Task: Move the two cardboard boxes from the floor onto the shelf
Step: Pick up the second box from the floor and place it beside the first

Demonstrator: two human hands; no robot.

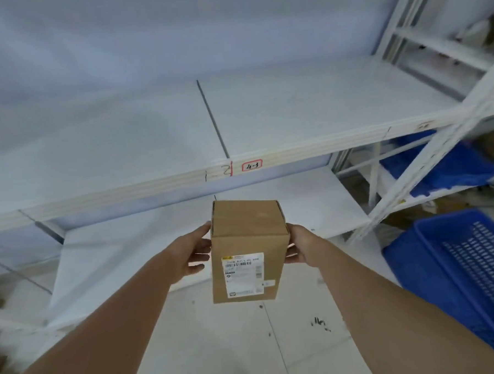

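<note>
The left hand and right hand clamp the cardboard box between them, palms on opposite side walls, held in the air below the shelf; it looks light, stiff-walled; flat sides suit gripping, the label faces the wearer.

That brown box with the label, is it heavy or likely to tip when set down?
Probably light: the cardboard box is held out by the left hand and right hand pressing its sides. Standing tall and narrow, it might tip if nudged.
</note>
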